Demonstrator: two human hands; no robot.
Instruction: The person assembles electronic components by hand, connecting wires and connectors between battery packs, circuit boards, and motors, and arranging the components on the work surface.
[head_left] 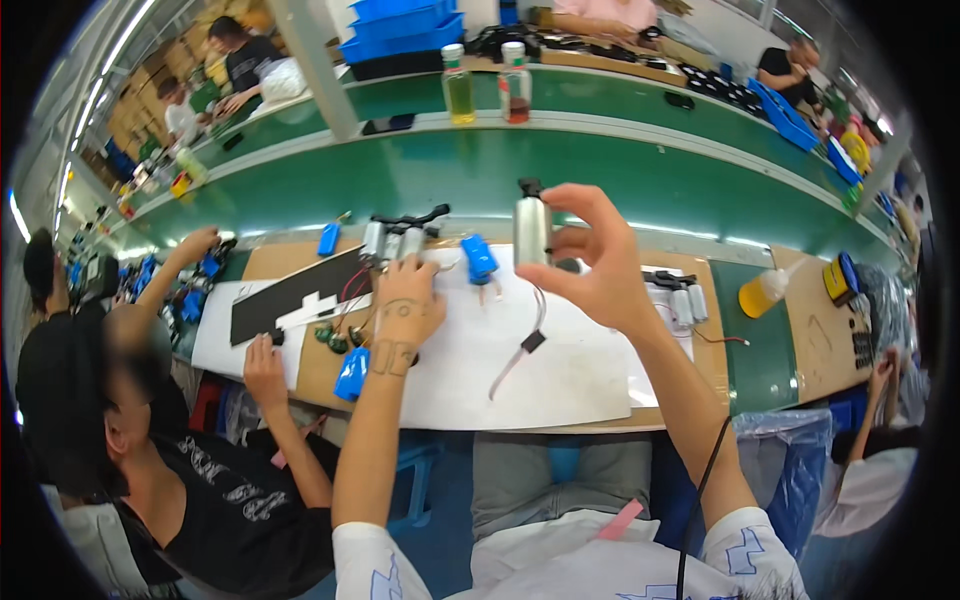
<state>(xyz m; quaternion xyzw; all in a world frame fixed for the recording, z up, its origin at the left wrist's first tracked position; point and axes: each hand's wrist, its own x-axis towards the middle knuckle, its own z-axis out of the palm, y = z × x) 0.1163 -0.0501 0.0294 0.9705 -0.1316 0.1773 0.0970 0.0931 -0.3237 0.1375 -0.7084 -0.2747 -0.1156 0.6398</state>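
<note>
My right hand [605, 260] is raised over the white sheet and pinches a silver cylindrical motor [531, 232] between thumb and fingers. The motor is upright, with a black fitting on top and thin wires hanging down to a small black connector [534, 341]. My left hand [408, 305] reaches forward with fingers apart, its fingertips at a group of silver motors [374, 240] with black ends. What lies under those fingertips is partly hidden. Between my hands is a blue-wrapped battery pack [479, 260] with short leads. Another blue pack [352, 374] is beside my left forearm.
Small green circuit boards [335, 338] and a black board [290, 298] lie left. More silver motors [685, 302] and a bottle of yellow liquid [763, 292] are right. A co-worker [150, 430] sits close on my left, hands over the bench. Two bottles [515, 85] stand on the shelf ahead.
</note>
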